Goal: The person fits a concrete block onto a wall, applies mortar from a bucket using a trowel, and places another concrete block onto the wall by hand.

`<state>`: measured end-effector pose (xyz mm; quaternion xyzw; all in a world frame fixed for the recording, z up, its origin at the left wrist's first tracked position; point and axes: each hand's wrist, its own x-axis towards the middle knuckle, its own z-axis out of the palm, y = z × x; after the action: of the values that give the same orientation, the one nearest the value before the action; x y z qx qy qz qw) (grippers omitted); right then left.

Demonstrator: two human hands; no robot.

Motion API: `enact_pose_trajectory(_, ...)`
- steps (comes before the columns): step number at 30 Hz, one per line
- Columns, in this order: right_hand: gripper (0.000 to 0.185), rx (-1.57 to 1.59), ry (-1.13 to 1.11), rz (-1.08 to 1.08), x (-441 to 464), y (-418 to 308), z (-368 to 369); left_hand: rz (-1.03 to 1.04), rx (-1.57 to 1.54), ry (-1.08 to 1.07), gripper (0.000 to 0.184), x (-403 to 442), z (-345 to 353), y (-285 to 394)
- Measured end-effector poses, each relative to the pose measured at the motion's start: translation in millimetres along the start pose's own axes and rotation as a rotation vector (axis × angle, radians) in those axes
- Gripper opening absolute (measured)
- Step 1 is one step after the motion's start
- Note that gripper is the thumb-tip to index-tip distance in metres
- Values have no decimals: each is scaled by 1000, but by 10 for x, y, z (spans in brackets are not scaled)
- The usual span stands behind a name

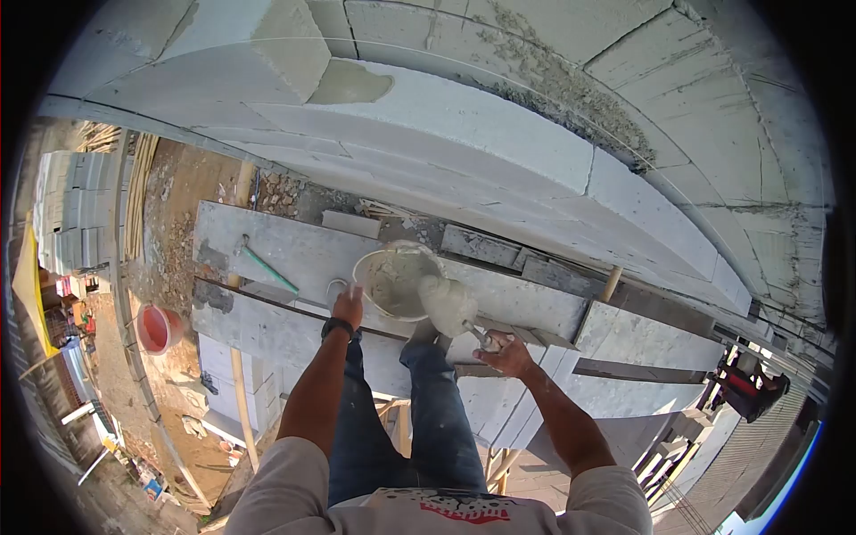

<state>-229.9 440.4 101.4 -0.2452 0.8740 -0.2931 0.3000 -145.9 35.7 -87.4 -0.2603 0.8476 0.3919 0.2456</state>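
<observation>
You hold a trowel [452, 309] at a bucket [383, 311] of mortar [392, 275].

Your right hand [506, 353] grips the trowel's handle, its mortar-coated blade at the bucket's right edge, probably so drips fall back. Your left hand [348, 308] is at the opposite rim, perhaps steadying it; whether it grips cannot be told. The bucket sits on planks [308, 254] before your feet, seemingly for easy reach.

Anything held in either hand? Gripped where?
Right hand: grey, mortar-coated trowel, by its handle. Left hand: at the rim of the round, pale bucket containing mortar; whether it grips, can't tell.
</observation>
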Motion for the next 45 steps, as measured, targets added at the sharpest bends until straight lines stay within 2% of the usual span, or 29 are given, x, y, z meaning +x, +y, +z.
enact_pose_trajectory(1,42,-14,57,-37,-49,-46,-314,-68,-80,16,50,-231,-131,219)
enact_pose_trajectory(2,42,-29,115,-73,-98,-95,-629,14,23,116,47,-254,34,-11)
enact_pose_trajectory(3,41,196,-63,197,-86,-211,-1045,38,-30,124,48,-457,-64,81)
enact_pose_trajectory(5,40,128,95,269,-127,-390,-1727,94,-132,148,51,-723,-279,341)
enact_pose_trajectory(6,40,-2,260,54,-124,-110,-1912,116,-126,180,52,-855,-389,438)
enact_pose_trajectory(8,41,-148,361,51,-97,38,-2372,152,-114,231,55,-1163,-605,561)
enact_pose_trajectory(9,42,-158,298,260,-83,-129,-2711,100,-200,240,56,-1282,-746,588)
enact_pose_trajectory(11,38,-470,459,379,-30,-157,-3030,-5,-366,235,56,-1519,-950,595)
enact_pose_trajectory(13,33,-528,568,301,49,-20,-3279,18,-422,301,55,-1689,-1047,315)
enact_pose_trajectory(14,32,-595,553,305,131,26,-3344,-72,-437,249,57,-1771,-1125,138)
enact_pose_trajectory(16,32,-733,516,307,325,98,-3393,-113,-423,304,65,-1842,-1071,-485)
enact_pose_trajectory(18,32,-720,500,262,525,16,-3321,-249,-403,244,65,-2078,-1137,-833)
enact_pose_trajectory(22,31,-752,494,186,1115,-345,-3018,-374,-479,184,63,-2131,-1550,-595)
enact_pose_trajectory(25,29,-775,455,162,1569,-863,-2785,-31,-314,252,62,-1755,-2048,-126)
enact_pose_trajectory(27,27,-760,449,136,1785,-1181,-2603,100,-543,312,58,-1579,-2686,865)
enact_pose_trajectory(29,23,-702,497,98,2012,-1472,-2478,423,-482,427,53,-1355,-3305,1763)
enact_pose_trajectory(31,20,-747,493,110,2228,-1691,-2328,656,-319,434,51,-1369,-3942,2713)
enact_pose_trajectory(35,17,-730,576,117,2361,-1880,-2041,1037,260,631,42,-929,-4651,3668)
enact_pose_trajectory(38,14,-725,591,192,2291,-1963,-1935,1182,533,590,40,-449,-4871,3968)
enact_pose_trajectory(45,14,-748,619,286,1993,-1572,-2147,1213,733,341,38,102,-5046,4151)
